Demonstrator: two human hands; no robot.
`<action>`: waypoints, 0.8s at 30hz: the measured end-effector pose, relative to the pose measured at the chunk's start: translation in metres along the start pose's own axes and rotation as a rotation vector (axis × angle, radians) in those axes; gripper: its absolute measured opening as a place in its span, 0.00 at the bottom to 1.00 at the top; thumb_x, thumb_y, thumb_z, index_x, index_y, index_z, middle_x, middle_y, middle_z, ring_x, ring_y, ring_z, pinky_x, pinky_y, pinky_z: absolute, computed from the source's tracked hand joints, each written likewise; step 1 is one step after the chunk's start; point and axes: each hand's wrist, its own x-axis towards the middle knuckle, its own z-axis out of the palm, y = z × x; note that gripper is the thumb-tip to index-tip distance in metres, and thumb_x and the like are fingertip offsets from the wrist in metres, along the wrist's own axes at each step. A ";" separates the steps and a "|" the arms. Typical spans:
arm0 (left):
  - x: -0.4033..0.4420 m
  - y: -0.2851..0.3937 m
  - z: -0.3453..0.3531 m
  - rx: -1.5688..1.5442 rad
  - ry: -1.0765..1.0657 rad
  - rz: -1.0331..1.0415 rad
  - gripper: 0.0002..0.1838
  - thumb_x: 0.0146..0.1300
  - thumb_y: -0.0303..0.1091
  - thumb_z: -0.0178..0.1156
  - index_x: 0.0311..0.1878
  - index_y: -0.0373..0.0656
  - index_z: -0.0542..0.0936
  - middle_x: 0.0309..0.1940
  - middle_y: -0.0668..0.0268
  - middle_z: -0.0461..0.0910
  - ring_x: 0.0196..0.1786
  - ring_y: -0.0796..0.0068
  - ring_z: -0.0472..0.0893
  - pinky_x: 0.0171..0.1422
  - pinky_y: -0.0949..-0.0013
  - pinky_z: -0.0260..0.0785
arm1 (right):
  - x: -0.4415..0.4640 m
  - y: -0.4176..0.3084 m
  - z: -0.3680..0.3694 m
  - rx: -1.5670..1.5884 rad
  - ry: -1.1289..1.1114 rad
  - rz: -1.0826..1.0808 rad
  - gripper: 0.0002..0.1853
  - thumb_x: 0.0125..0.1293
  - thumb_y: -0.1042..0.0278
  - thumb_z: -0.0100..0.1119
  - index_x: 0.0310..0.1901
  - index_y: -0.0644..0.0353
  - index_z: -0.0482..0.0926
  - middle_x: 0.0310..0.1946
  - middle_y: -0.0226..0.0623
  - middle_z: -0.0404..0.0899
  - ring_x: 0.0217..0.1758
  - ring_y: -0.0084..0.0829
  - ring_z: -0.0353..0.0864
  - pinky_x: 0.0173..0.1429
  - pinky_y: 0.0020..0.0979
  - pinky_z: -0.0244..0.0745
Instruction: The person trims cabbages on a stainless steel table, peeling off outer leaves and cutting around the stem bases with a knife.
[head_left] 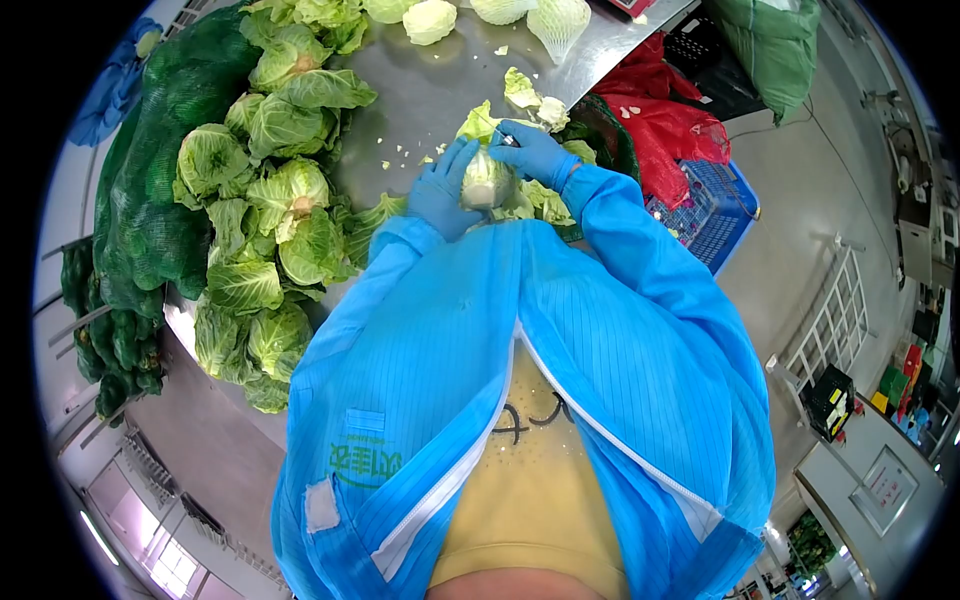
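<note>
I have the trimmed cabbage [484, 182] between both gloved hands. My left hand [441, 192] lies against its left side, fingers close together; how firmly they grip, I cannot tell. My right hand [534, 155] curls at its upper right, pinching a small object [511, 141] too small to identify. Loose leaves [479, 121] lie beyond the hands, piled cabbages [300, 185] left of my left hand, and a blue crate [718, 212] right of my right.

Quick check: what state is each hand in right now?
Left hand: curled around the side of a pale cabbage, holding it.
Right hand: closed on a small tool, mostly hidden by the fingers.
</note>
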 end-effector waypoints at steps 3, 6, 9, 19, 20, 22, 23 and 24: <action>-0.001 0.003 -0.002 0.007 -0.051 -0.049 0.57 0.36 0.48 0.73 0.71 0.54 0.51 0.69 0.62 0.55 0.55 0.53 0.70 0.59 0.57 0.64 | -0.010 -0.013 0.004 -0.410 0.192 -0.273 0.15 0.56 0.59 0.57 0.43 0.57 0.75 0.32 0.44 0.78 0.34 0.37 0.79 0.39 0.33 0.73; 0.002 -0.002 0.003 -0.065 0.070 0.007 0.57 0.36 0.47 0.73 0.71 0.53 0.52 0.68 0.59 0.56 0.59 0.50 0.68 0.62 0.56 0.62 | -0.032 -0.031 0.016 -0.500 0.440 -0.408 0.09 0.55 0.67 0.59 0.34 0.62 0.73 0.22 0.37 0.72 0.25 0.22 0.72 0.30 0.30 0.70; 0.001 -0.004 0.004 -0.120 0.034 -0.079 0.56 0.37 0.48 0.72 0.71 0.51 0.52 0.67 0.56 0.57 0.63 0.50 0.66 0.65 0.56 0.60 | -0.047 -0.022 0.022 -0.231 0.598 -0.394 0.08 0.53 0.69 0.61 0.33 0.61 0.73 0.22 0.34 0.74 0.24 0.21 0.72 0.32 0.27 0.71; 0.010 -0.015 -0.001 -0.386 0.033 -0.131 0.56 0.33 0.42 0.77 0.69 0.48 0.57 0.63 0.53 0.62 0.62 0.54 0.68 0.65 0.58 0.63 | -0.055 0.013 0.033 -0.085 0.661 -0.177 0.32 0.47 0.51 0.72 0.55 0.53 0.76 0.37 0.37 0.77 0.35 0.25 0.75 0.42 0.28 0.73; 0.010 -0.021 0.003 -0.408 0.068 -0.102 0.56 0.33 0.40 0.78 0.68 0.46 0.57 0.62 0.54 0.64 0.61 0.56 0.69 0.65 0.60 0.64 | -0.052 0.013 0.034 -0.267 0.559 -0.202 0.36 0.46 0.50 0.71 0.59 0.51 0.73 0.45 0.41 0.75 0.38 0.30 0.76 0.43 0.30 0.73; 0.008 -0.020 0.004 -0.669 0.080 -0.169 0.55 0.34 0.38 0.78 0.68 0.44 0.57 0.61 0.55 0.65 0.61 0.59 0.70 0.64 0.61 0.66 | -0.050 0.005 0.034 -0.241 0.493 -0.153 0.35 0.46 0.50 0.71 0.58 0.52 0.74 0.44 0.41 0.75 0.38 0.30 0.76 0.43 0.30 0.73; 0.007 -0.020 0.005 -0.930 0.097 -0.245 0.54 0.34 0.35 0.78 0.67 0.42 0.58 0.59 0.56 0.66 0.60 0.62 0.70 0.62 0.63 0.67 | -0.047 0.003 0.034 -0.216 0.418 -0.107 0.35 0.45 0.51 0.71 0.57 0.52 0.75 0.44 0.40 0.76 0.38 0.30 0.76 0.43 0.30 0.73; 0.005 -0.016 0.003 -1.033 0.101 -0.286 0.51 0.38 0.30 0.76 0.66 0.40 0.57 0.58 0.57 0.68 0.59 0.64 0.71 0.60 0.63 0.69 | -0.037 0.019 0.036 -0.061 0.442 -0.149 0.29 0.47 0.54 0.70 0.53 0.53 0.77 0.41 0.40 0.78 0.37 0.30 0.78 0.43 0.30 0.73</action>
